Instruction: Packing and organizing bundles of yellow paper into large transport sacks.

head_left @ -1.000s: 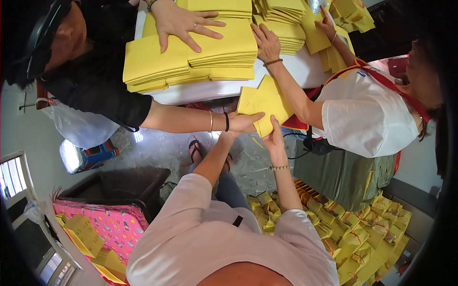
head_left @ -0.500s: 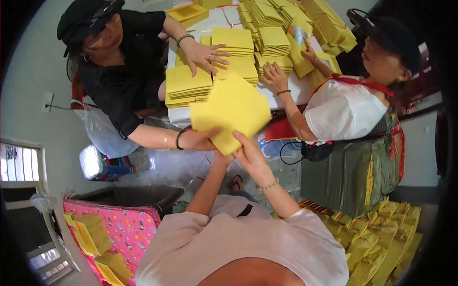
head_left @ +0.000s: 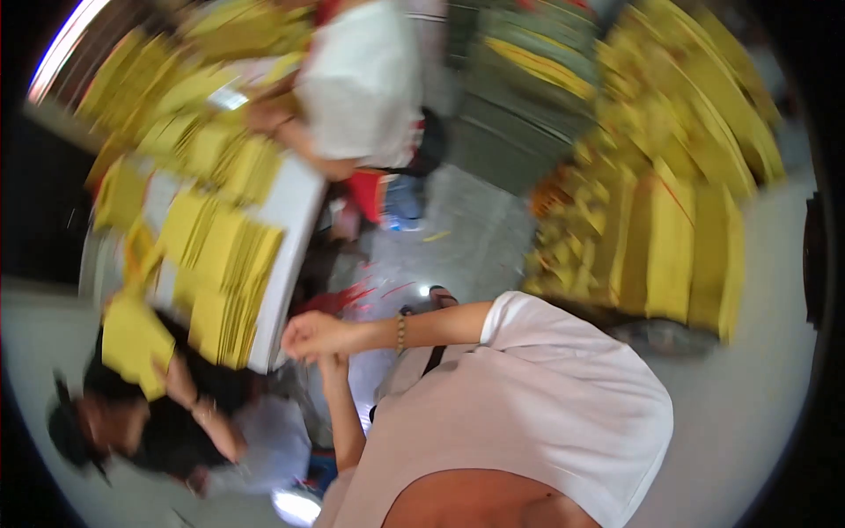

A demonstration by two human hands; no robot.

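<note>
My right hand (head_left: 314, 337) is near the corner of the white table (head_left: 293, 216). Its fingers are loosely curled and nothing shows in them. Just below it is my left hand (head_left: 331, 360), mostly hidden behind the right one, so its fingers do not show. To the left, a co-worker in black (head_left: 207, 374) holds a flat piece of yellow folded paper (head_left: 134, 345), apart from my hands. Stacks of similar yellow folded paper (head_left: 216, 236) cover much of the table. The picture is blurred by motion.
Another co-worker in a white shirt (head_left: 365, 84) stands at the table's far side. Dark green wrapped bales (head_left: 519, 119) stand beyond the grey floor (head_left: 471, 207). At the right, bundled yellow paper (head_left: 673, 255) is piled up. Red strands (head_left: 356, 290) lie near the table.
The view has swung to the right, toward the piled bundles. The yellow folded paper has left my hands, and the co-worker in black now holds a yellow piece.
</note>
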